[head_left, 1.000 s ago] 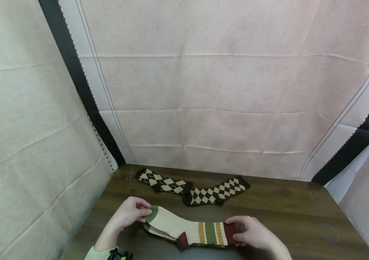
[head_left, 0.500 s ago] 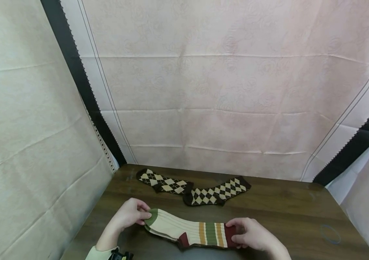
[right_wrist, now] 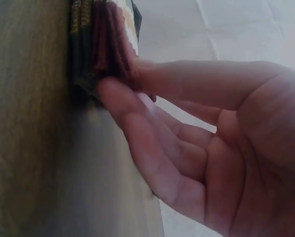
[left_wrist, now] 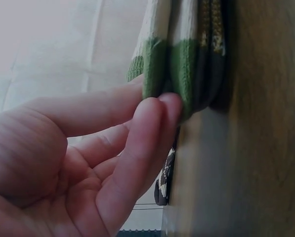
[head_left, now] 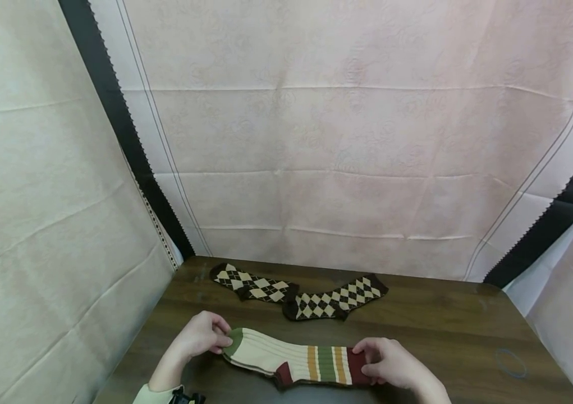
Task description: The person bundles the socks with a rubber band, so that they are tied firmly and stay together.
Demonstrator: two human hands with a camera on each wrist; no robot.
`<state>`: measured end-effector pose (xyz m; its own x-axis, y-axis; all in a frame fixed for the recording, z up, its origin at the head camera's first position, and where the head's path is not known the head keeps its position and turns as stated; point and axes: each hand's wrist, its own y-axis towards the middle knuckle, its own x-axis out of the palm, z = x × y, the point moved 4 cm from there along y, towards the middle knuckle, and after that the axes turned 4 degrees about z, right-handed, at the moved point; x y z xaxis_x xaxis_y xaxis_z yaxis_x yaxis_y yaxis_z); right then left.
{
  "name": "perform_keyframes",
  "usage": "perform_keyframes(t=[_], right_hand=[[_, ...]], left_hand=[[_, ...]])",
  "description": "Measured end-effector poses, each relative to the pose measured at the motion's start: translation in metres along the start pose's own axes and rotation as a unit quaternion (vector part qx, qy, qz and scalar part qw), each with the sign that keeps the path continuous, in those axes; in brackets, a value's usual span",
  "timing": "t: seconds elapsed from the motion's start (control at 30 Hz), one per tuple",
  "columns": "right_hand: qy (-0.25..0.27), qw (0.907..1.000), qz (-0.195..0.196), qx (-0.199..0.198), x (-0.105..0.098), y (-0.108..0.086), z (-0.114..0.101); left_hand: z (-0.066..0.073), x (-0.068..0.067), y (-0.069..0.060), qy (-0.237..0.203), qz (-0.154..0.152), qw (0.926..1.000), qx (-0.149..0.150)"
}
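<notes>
Striped sock, cuff part-hidden, right hand overlapping

Count, hands: two, the left hand and the right hand. Argyle socks lying loose: two. Cream socks in the held stack: at least two, from the green toes in the left wrist view. Dark layers beneath them: at least two edges; sock total unclear. Blue ring: one. Table: one. Black strips: two. Visible sleeve: one.
</notes>
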<state>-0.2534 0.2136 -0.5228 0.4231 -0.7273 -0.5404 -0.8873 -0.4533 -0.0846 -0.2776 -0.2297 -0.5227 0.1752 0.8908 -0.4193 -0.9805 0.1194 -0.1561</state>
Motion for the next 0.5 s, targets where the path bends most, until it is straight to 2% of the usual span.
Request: perform_keyframes(t=[0.27,0.5], right_hand=[[-0.024,0.9996,0.014,-0.001,0.0001,0.0004,0.0018],[-0.022,0.9993,0.022,0.022,-0.0003,0.0031,0.0034]], left_hand=[[-0.0044,0.0005,0.0004,0.004,-0.004,1.0000,0.003],[-0.0075,0.0004,0.0017,0.018,0.000,0.9998,0.007]])
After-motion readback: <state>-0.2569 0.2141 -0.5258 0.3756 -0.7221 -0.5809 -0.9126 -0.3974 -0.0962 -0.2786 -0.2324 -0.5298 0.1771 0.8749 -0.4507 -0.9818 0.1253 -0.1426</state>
